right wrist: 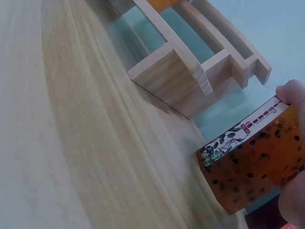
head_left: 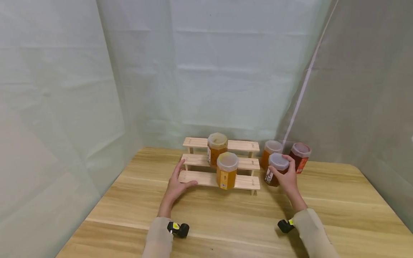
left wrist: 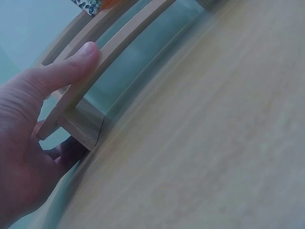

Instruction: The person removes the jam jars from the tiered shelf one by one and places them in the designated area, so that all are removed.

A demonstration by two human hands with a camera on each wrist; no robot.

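A three-tier wooden display rack [head_left: 193, 176] stands on the table. My left hand [head_left: 175, 187] holds its left end, the thumb [left wrist: 86, 57] over the lowest board and other fingers behind the end support. On the right, my right hand [head_left: 287, 175] grips a lidded jar [head_left: 272, 177] between thumb and fingers. In the right wrist view, this jar [right wrist: 252, 162] shows reddish-amber contents with black seeds and a white printed label; whether its base touches the table I cannot tell. An amber jar [head_left: 227, 175] sits on the lowest board, and another jar [head_left: 213, 152] on the middle one.
Behind the held jar stand an orange jar [head_left: 266, 156] and a dark red jar [head_left: 300, 159], both near the table's back edge. The wood-grained table [head_left: 232, 222] is enclosed by pale cloth walls [head_left: 226, 71] at the back and sides.
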